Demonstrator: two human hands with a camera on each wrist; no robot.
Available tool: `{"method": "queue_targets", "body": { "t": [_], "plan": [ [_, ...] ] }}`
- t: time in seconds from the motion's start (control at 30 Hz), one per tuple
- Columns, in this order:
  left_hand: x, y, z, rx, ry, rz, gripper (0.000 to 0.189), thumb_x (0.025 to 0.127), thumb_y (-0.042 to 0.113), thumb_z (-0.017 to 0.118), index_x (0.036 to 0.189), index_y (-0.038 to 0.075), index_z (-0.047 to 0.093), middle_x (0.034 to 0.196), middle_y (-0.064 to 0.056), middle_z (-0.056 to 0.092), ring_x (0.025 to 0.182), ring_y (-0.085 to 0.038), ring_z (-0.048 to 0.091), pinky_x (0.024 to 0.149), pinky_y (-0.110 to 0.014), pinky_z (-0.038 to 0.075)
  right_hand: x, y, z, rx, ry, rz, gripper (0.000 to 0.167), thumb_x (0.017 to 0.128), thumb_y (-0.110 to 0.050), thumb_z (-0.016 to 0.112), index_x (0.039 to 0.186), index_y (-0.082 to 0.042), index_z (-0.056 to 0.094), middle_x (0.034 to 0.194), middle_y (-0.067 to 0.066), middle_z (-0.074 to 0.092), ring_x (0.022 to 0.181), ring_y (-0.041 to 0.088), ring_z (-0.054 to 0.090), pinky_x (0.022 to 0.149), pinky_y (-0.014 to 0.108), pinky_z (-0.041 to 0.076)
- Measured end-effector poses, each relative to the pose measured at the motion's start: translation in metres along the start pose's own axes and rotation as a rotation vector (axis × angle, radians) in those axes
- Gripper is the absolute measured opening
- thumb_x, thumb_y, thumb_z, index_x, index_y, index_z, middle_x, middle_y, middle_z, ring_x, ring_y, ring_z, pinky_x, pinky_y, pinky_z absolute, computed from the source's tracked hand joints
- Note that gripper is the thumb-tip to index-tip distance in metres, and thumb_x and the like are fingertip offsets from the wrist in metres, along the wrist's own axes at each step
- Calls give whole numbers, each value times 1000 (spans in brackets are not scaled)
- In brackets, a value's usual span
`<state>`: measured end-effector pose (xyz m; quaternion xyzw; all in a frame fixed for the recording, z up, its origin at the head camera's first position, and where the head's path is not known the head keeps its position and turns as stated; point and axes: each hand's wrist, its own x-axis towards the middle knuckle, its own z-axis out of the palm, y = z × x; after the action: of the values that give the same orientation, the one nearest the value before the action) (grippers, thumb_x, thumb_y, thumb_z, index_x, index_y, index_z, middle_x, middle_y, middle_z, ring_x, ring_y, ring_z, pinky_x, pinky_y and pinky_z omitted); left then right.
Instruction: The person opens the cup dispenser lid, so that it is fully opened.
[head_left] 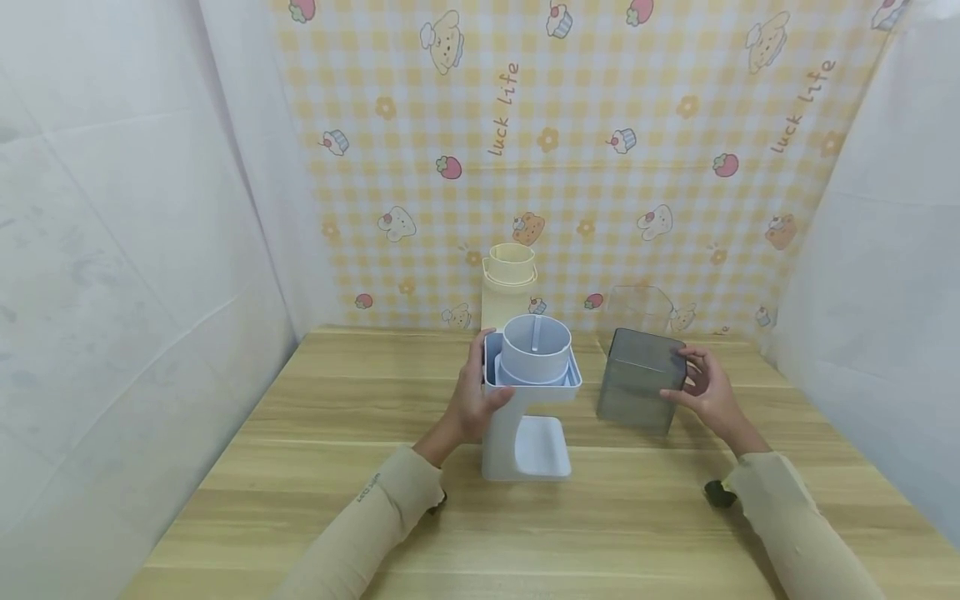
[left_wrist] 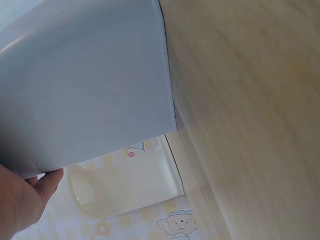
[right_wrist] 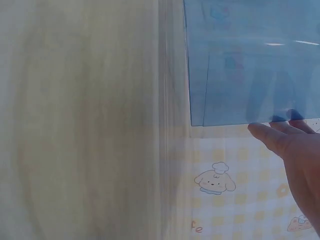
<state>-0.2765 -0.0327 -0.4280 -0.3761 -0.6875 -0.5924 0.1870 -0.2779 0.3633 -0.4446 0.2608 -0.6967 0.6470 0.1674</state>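
Observation:
A white dispenser stand [head_left: 498,442] is upright on the wooden table, with a square rim, a round cup [head_left: 536,350] on top and a flat tray [head_left: 542,446] at its foot. My left hand [head_left: 472,400] grips its upper left side, thumb at the front of the rim. In the left wrist view its smooth side [left_wrist: 90,90] fills much of the picture. To the right is a translucent grey box [head_left: 641,383], bluish in the right wrist view. My right hand [head_left: 705,392] holds its right side between thumb and fingers, some of them showing through its wall [right_wrist: 250,75].
Behind the white stand is a cream-coloured dispenser [head_left: 510,287] with a round top. A clear container [head_left: 637,304] stands behind the grey box. The wooden table [head_left: 337,500] ends at a checked cloth backdrop [head_left: 585,108], with white sheets [head_left: 150,208] hanging on both sides.

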Motion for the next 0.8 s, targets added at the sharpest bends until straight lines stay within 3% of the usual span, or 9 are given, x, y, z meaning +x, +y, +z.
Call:
{"method": "queue_targets", "body": {
  "t": [0.3, 0.5, 0.8],
  "plan": [
    [0, 1, 0, 10, 14, 8, 105, 81, 79, 51, 147, 2, 26, 124, -18, 55, 104, -29, 57, 84, -39, 56, -2, 1, -7, -32, -25, -31, 65, 70, 32, 62, 125, 19, 31, 134, 3, 47, 116, 4, 55, 88, 16, 50],
    [1, 3, 0, 15, 8, -8, 110, 81, 80, 49, 146, -4, 24, 125, -21, 53, 106, -30, 56, 85, -38, 56, -4, 3, -14, -64, -56, -20, 66, 72, 30, 64, 128, 18, 32, 135, -1, 48, 117, 3, 55, 88, 16, 50],
    [2, 44, -5, 21, -14, -10, 110, 85, 76, 48, 140, -17, 25, 121, -29, 53, 104, -35, 56, 85, -38, 56, -9, -1, -27, -214, -52, 46, 64, 83, 18, 66, 140, 12, 38, 141, -10, 45, 117, -5, 51, 85, 14, 51]
  ]
}}
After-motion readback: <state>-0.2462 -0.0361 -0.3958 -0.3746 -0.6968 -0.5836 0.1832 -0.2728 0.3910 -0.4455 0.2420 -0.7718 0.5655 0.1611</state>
